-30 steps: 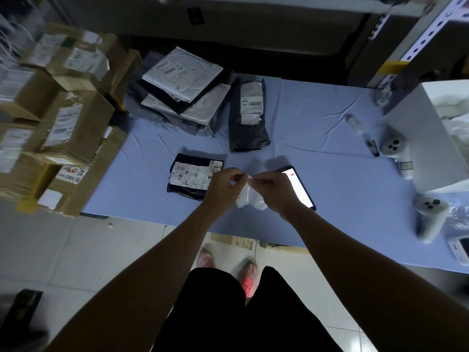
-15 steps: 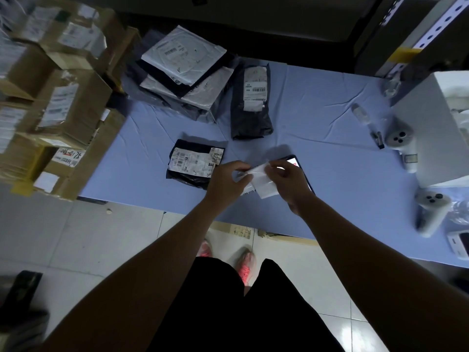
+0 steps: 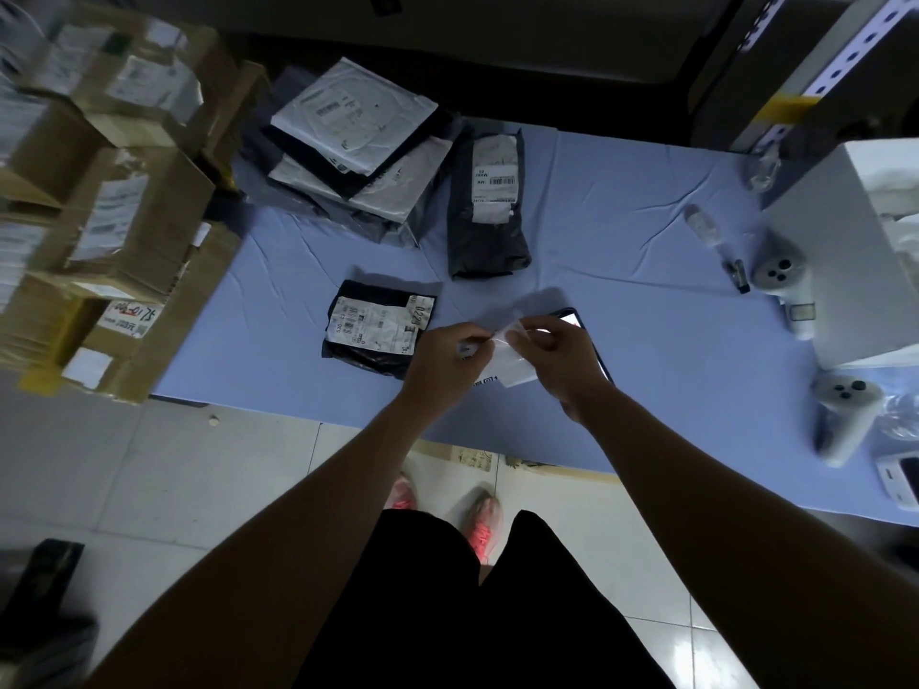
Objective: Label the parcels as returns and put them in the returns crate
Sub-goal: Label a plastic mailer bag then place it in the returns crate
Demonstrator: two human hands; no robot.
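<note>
A small black parcel [image 3: 378, 328] with a white shipping label lies flat on the blue table [image 3: 621, 251], just left of my hands. My left hand [image 3: 442, 358] and my right hand [image 3: 557, 353] meet above the table's front edge and both pinch a white label sheet [image 3: 512, 360]. One corner of it lifts between my fingers. A longer black parcel [image 3: 485, 206] lies further back. Behind it to the left sits a pile of white and black mailer bags [image 3: 358, 146].
Cardboard boxes [image 3: 109, 216] are stacked at the left table end. A lit phone [image 3: 577, 323] lies under my right hand. A white box [image 3: 855, 251], two white handheld devices [image 3: 781, 276] [image 3: 845, 410] and a marker [image 3: 736, 268] stand at the right.
The label sheet has opened out between my hands, with my right hand drawing slightly right and the left staying beside the small parcel. The camera dipped closer to the table.
</note>
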